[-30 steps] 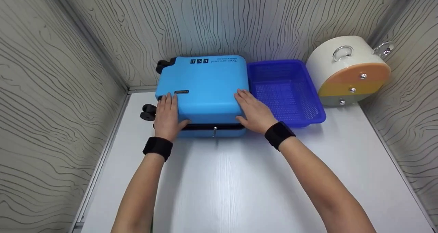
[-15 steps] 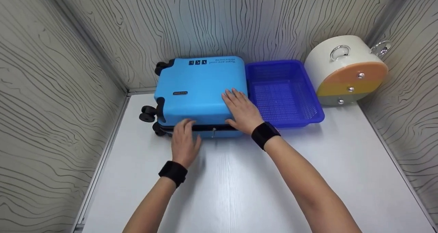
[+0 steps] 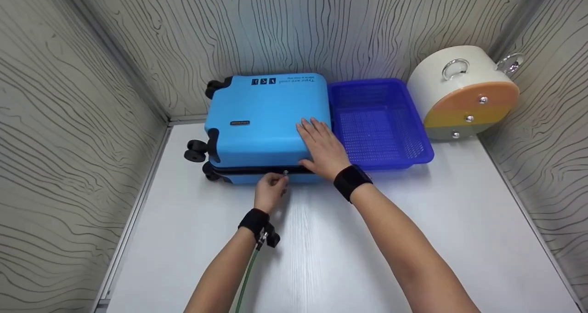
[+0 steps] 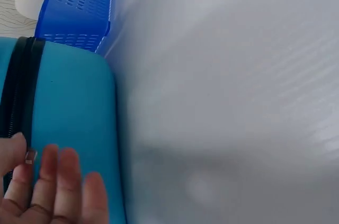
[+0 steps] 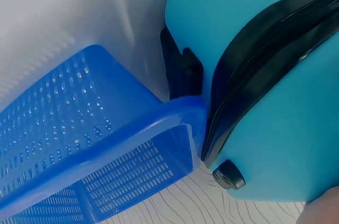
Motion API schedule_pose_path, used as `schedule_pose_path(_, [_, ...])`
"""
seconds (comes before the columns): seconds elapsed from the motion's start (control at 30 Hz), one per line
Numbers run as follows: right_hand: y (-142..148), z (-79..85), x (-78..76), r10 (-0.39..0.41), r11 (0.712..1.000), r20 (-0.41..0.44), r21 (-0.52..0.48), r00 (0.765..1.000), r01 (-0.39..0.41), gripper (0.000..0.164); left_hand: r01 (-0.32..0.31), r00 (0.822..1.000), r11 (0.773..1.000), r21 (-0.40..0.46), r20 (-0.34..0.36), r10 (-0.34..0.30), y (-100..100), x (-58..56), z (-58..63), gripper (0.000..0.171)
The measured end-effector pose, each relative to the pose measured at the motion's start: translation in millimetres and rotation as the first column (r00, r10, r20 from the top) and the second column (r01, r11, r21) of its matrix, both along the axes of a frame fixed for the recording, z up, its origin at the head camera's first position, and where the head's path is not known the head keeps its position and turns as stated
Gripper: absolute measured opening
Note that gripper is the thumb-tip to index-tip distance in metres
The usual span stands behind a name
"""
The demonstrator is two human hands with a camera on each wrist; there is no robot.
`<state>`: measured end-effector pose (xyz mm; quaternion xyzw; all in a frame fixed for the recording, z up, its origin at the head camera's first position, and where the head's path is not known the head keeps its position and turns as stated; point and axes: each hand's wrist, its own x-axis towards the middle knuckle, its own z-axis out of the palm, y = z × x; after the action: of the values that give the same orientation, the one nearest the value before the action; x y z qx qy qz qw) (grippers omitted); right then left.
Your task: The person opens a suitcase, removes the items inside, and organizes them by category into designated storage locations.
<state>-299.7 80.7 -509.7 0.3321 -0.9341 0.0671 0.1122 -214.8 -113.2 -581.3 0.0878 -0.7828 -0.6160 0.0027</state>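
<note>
The left hand (image 3: 270,191) pinches a small metal zipper pull (image 4: 30,156) between thumb and finger, its other fingers loosely extended beside the shell. The right hand (image 3: 326,152) holds nothing; it lies flat, fingers straight, on the upper shell near the right end.

The pull sits on the near side of a blue suitcase (image 3: 271,106), which lies flat on the table (image 3: 321,239) close to the back wall (image 3: 285,23). The shell is smooth and hard-looking, a rounded box with a black zipper band (image 5: 265,49) running between its two halves. Its long axis runs left to right, with the black wheels (image 3: 196,150) and corner guard (image 3: 213,145) at the left end.

Along the far edge, printed lettering (image 3: 296,80) appears upside down and seems to read "Type are cool", with a smaller line that is too small to read. Beside it are three dark pictograms (image 3: 262,81). A small dark nameplate (image 3: 240,123) is illegible.

Just right of the suitcase stands a blue plastic basket (image 3: 372,133), rectangular and perforated. Beyond it is a cream, drum-shaped cabinet (image 3: 468,104), its face banded orange, yellow and grey-green, with shiny round knobs (image 3: 483,100). The table is white and glossy; the wall carries a dark wavy wood-grain pattern.
</note>
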Motion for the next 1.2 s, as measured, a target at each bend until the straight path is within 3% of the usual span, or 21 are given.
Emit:
schedule_pose_path(0.27, [-3,-2.7,-0.9,-0.014,1.000,-0.030,0.008,0.999,0.015,0.105,-0.039,0.997,0.990,-0.133,-0.069,0.030,-6,-0.3,-1.8,0.021])
schedule_pose_path(0.43, [-2,-4.9,-2.6,0.000,1.000,-0.026,-0.026,1.000,0.000,0.103,-0.068,0.995,0.961,-0.269,-0.086,0.046,-17,-1.6,-2.8,0.018])
schedule_pose_path(0.57, [-2,-5.7,-3.3,0.001,0.999,-0.016,-0.043,1.000,-0.001,0.102,-0.087,0.994,0.942,-0.323,-0.098,0.059,-31,-2.5,-5.2,0.018])
schedule_pose_path(0.73, [-2,-5.8,-3.4,-0.001,0.999,-0.001,-0.051,1.000,0.001,0.102,-0.121,0.990,0.947,-0.296,-0.106,0.093,-53,0.3,-8.5,0.019])
schedule_pose_path(0.9, [-2,-6.7,-2.1,0.011,0.998,-0.001,-0.062,1.000,-0.011,0.101,-0.168,0.985,0.954,-0.250,-0.071,0.155,-76,5.0,-11.2,0.021])
schedule_pose_path(1.2, [-1,-5.4,-2.1,0.017,0.997,-0.010,-0.073,1.000,-0.017,0.100,-0.286,0.958,0.944,-0.162,-0.041,0.284,-116,5.4,-10.7,0.021])
